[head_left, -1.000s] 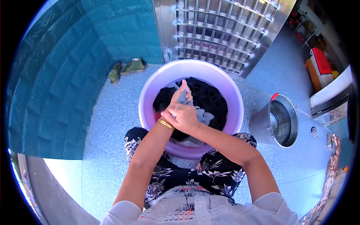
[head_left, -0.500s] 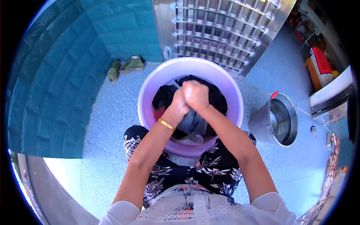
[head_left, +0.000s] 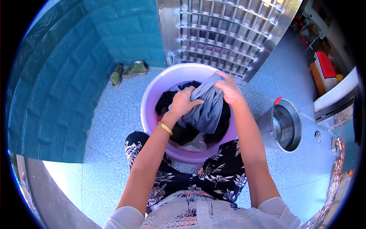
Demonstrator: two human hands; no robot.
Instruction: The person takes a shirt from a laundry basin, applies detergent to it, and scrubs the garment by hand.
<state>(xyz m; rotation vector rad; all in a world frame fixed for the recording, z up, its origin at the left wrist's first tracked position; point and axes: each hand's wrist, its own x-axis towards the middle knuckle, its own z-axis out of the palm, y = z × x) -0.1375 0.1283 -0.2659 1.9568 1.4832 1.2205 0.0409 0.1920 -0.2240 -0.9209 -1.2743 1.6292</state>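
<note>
A purple basin point(head_left: 148, 110) stands on the floor between my knees, with dark clothes point(head_left: 179, 131) and a pale cloth piece inside. Over it a wet grey-blue cloth point(head_left: 207, 108) hangs in folds between my hands. My right hand point(head_left: 227, 88) grips its upper end near the basin's far right rim. My left hand point(head_left: 183, 102), below a gold bracelet on the wrist, is closed on the cloth's left side, thumb pointing right. Its fingertips are partly hidden by the fabric.
A metal bucket point(head_left: 268, 128) holding water stands right of the basin. Green shoes point(head_left: 135, 69) lie by the teal wall point(head_left: 57, 91). A metal grille door point(head_left: 221, 32) rises behind the basin. Farther right is a red cloth point(head_left: 325, 65).
My hands have moved apart from being clasped together, the right one going right and up. The grey-blue cloth is now lifted and spread between them.
</note>
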